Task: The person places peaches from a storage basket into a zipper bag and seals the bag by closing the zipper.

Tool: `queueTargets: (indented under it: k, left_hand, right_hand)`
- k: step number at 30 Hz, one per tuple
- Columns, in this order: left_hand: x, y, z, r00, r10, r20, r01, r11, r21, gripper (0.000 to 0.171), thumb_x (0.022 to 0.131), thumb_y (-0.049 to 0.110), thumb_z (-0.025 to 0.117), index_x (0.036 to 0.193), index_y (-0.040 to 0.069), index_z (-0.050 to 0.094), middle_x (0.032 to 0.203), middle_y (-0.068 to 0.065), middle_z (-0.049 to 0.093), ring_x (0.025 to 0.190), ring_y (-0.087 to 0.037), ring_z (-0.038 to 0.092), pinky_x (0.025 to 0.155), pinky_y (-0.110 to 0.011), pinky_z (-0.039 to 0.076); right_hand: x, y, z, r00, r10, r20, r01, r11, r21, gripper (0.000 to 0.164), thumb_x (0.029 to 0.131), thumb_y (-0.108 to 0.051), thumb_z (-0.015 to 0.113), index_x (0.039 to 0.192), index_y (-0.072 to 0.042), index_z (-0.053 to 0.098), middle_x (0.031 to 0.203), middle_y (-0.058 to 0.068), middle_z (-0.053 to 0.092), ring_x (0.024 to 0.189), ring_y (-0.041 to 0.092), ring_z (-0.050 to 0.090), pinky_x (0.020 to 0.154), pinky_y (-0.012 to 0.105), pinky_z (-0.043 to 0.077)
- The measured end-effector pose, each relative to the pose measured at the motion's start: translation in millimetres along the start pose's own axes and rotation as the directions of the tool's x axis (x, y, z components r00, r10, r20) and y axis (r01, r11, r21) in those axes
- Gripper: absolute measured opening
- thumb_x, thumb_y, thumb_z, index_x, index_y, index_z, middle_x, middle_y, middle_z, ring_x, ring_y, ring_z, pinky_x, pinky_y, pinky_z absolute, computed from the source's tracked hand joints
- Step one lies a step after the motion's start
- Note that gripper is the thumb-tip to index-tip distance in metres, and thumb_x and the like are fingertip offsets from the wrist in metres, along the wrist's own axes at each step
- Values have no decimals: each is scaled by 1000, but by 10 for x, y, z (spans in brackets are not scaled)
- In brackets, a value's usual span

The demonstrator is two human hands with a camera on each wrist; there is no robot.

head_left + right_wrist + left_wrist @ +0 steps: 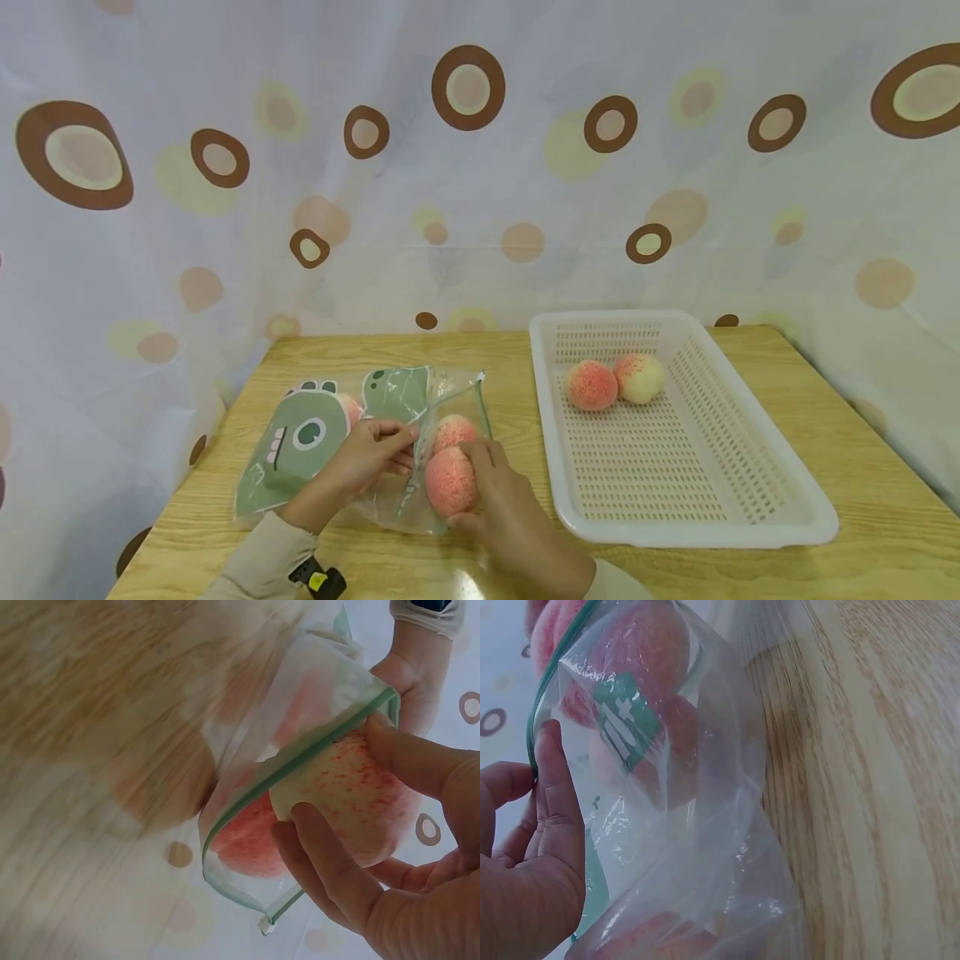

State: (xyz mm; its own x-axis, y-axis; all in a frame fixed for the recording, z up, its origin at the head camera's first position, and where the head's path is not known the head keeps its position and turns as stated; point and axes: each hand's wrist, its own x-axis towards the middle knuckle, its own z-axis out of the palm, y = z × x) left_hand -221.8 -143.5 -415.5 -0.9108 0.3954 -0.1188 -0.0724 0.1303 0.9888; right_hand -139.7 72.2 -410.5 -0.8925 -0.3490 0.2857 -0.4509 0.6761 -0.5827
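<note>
A clear zip bag with a green cartoon monster print lies on the table, its green-edged mouth toward the right. My left hand pinches that green edge between thumb and fingers. My right hand grips a pink and cream peach at the bag's mouth, partly inside it. Just behind it, a second peach sits within the opening. Deeper in the bag, more pink fruit shows through the plastic, partly hidden by the print.
To the right stands a white slotted plastic basket with two peaches near its back left. Both rest on a wooden table. A patterned curtain hangs behind and at the sides. A dark watch-like band is on my left wrist.
</note>
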Motion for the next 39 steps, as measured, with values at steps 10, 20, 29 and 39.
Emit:
queueTargets:
  k: [10,20,29,39]
  left_hand:
    - [-24,-42,28,1000,-20,-12,20,1000,-11,22,97,17,58,90,-3,64,73,-1,62,62,-8,60,60,-21,56]
    - [-41,-68,15,1000,-10,-19,9,1000,-21,26,97,16,57,95,-9,63,73,-1,63,61,-8,61,59,-21,55]
    - [-35,-50,-9,1000,4,2,-3,1000,-30,25,98,17,56,93,-6,63,73,-1,64,62,-7,61,60,-20,55]
    - [-3,-34,0,1000,13,-7,-13,1000,-23,25,98,15,56,93,-8,63,73,-1,63,61,-7,61,59,-20,55]
  right_hand:
    - [19,74,117,999,35,20,-36,999,27,55,77,-10,78,120,-2,45,111,15,51,78,24,63,64,22,53]
    - [73,132,146,997,-32,-67,30,999,-20,14,86,-6,70,99,-9,65,102,5,68,91,20,66,74,28,57]
    - [56,152,134,999,-38,11,37,996,77,39,89,-1,63,128,2,56,124,15,61,98,26,64,85,33,56]
    - [94,257,105,980,190,-62,-151,906,395,58,92,-3,51,144,7,27,143,27,35,134,48,28,104,69,26]
